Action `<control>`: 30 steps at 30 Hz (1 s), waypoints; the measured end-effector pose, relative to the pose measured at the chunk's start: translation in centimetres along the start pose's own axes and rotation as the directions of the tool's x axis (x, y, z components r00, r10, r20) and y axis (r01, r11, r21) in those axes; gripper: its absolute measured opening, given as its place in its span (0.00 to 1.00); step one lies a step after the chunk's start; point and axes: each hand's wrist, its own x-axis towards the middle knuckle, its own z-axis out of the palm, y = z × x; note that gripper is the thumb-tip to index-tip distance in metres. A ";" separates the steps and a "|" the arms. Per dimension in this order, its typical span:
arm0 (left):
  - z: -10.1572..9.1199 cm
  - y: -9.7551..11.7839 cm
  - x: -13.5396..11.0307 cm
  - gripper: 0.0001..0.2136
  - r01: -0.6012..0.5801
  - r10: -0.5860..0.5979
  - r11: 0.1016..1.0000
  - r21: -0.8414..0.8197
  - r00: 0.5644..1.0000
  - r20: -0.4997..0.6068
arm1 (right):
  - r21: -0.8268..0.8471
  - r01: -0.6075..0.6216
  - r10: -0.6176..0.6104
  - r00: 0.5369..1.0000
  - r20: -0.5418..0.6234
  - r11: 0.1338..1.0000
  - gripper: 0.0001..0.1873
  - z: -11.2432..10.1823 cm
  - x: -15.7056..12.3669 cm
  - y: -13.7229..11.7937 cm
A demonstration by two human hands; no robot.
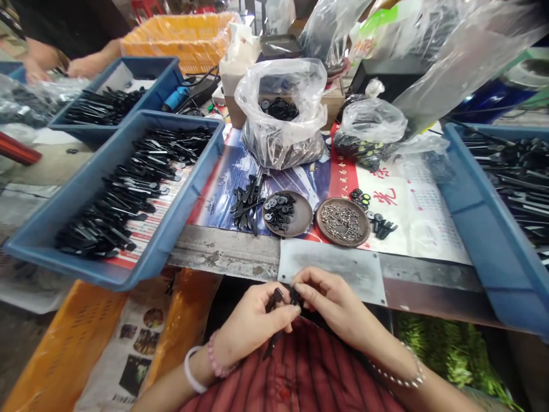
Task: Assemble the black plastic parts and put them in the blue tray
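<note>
Close to my body, below the table's front edge, my left hand (253, 323) grips a long thin black plastic strip (273, 323) that points down toward my lap. My right hand (330, 300) pinches a small black piece (294, 296) against the top end of that strip. Both hands touch at the fingertips. On the table in front lie a loose pile of black strips (246, 201), a round dish of black buttons (286, 213) and a round dish of small metal screws (342, 222).
A blue tray of black strips (86, 189) sits at left, another blue tray (124, 91) behind it, a third (484, 229) at right. Clear bags of black parts (281, 114) stand at the back. Another person's hands (81, 66) work far left. An orange crate (55, 355) is below.
</note>
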 end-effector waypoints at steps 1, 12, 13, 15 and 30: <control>0.1 0.0 0.0 0.08 0.005 -0.005 1.000 0.005 1.000 0.008 | -0.004 -0.004 0.004 1.000 -0.005 1.000 0.14 -0.1 -0.1 0.0; 0.3 -0.3 0.1 0.09 -0.001 -0.002 0.999 0.038 0.997 0.074 | -0.050 0.013 -0.019 0.993 -0.114 0.999 0.16 0.7 -1.5 0.8; 0.3 -0.2 0.1 0.10 0.006 -0.008 0.999 0.034 0.997 0.075 | -0.019 -0.005 0.003 0.994 -0.110 1.000 0.16 0.8 -1.4 0.9; 0.3 0.0 0.1 0.11 0.018 -0.019 1.000 0.021 0.997 0.074 | 0.087 -0.073 0.080 0.994 -0.080 0.993 0.18 0.8 -1.3 1.2; -0.9 -0.4 0.2 0.10 0.062 -0.068 0.997 0.049 0.988 0.140 | 0.105 -0.181 0.178 0.983 0.038 0.978 0.23 0.4 -0.8 0.4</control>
